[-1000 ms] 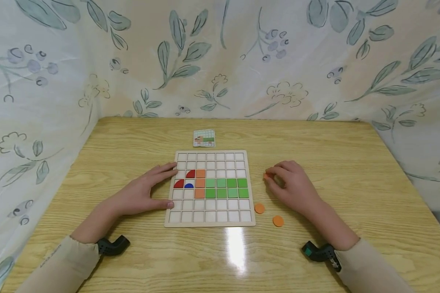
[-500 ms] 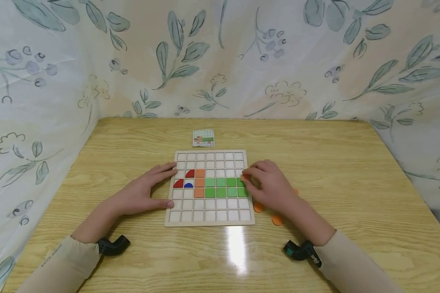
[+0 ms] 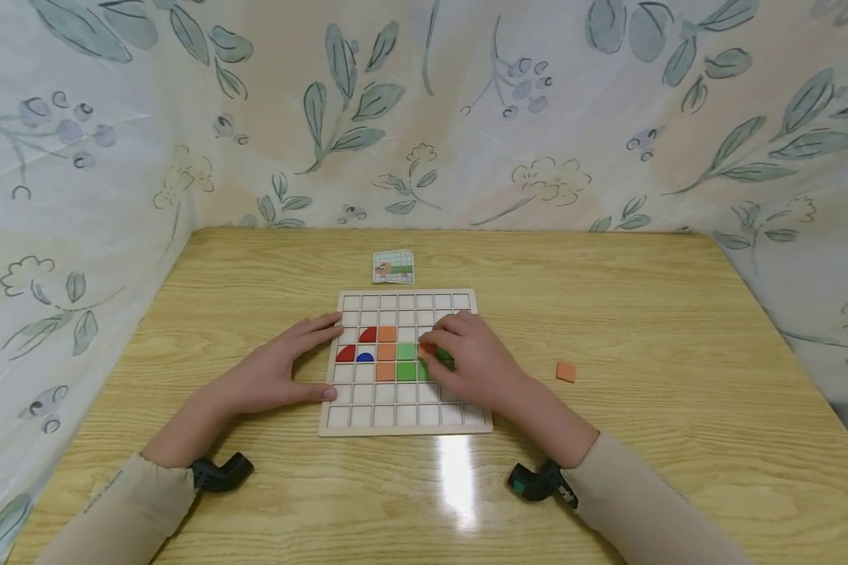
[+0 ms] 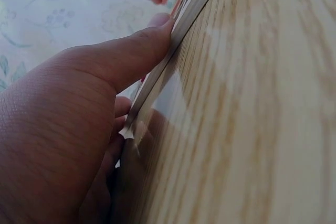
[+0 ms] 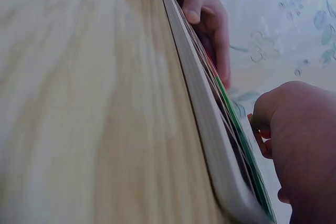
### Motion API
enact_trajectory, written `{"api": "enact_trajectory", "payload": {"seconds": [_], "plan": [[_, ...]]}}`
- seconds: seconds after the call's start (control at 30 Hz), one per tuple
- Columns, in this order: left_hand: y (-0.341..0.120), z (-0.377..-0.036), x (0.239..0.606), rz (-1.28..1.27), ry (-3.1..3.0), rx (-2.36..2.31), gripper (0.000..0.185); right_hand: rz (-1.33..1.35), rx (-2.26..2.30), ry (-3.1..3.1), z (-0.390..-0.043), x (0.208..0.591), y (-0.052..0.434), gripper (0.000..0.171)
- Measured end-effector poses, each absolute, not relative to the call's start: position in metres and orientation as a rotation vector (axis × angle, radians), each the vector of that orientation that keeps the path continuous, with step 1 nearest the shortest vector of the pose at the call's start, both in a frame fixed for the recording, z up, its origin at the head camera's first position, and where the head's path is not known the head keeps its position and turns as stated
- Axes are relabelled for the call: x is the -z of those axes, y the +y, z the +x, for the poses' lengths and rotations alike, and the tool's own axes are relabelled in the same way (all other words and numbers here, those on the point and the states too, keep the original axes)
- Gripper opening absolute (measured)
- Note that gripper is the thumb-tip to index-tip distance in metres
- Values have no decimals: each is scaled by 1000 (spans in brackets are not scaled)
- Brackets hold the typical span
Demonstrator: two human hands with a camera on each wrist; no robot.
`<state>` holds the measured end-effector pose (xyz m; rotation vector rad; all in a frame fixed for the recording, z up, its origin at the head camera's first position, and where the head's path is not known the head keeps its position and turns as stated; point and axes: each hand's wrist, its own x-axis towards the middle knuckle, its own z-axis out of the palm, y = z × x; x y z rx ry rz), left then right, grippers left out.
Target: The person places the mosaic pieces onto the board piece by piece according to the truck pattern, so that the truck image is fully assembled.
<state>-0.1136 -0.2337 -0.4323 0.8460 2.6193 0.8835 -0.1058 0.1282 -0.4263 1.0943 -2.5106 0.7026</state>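
Note:
In the head view a wooden grid board (image 3: 406,431) lies in the middle of the table. My left hand (image 3: 283,373) rests along its left edge, thumb and fingers spread. Over the right half of the board, my right hand (image 3: 469,357) pinches an orange tile (image 5: 257,136) between thumb and fingertips, close above the green tiles (image 3: 406,370). Three orange squares (image 3: 385,352) stand in a column in the grid, left of the green ones. Two red quarter-circles (image 3: 369,335) and a blue half-circle (image 3: 364,357) fill cells beside them. The right hand hides several cells.
Behind the board lies a small picture card (image 3: 393,267) with a grid pattern. A loose orange square (image 3: 566,372) is on the table (image 3: 650,314) to the right. Floral cloth (image 3: 424,157) hangs at the back and sides.
My right hand has moved left from beside the board to over the green tiles, carrying the orange tile. Two orange discs are now hidden by the right hand and forearm. My left hand stays put.

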Motion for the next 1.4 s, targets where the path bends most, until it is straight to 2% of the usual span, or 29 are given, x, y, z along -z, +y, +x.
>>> {"api": "enact_trajectory", "payload": {"seconds": [0.6, 1.4], "plan": [[-236, -115, 430, 853, 2625, -876, 102, 1279, -665, -2461, -101, 422, 64, 12], [-234, -115, 432, 862, 2606, -921, 103, 1345, -596, -2500, -105, 430, 53, 12]]}}
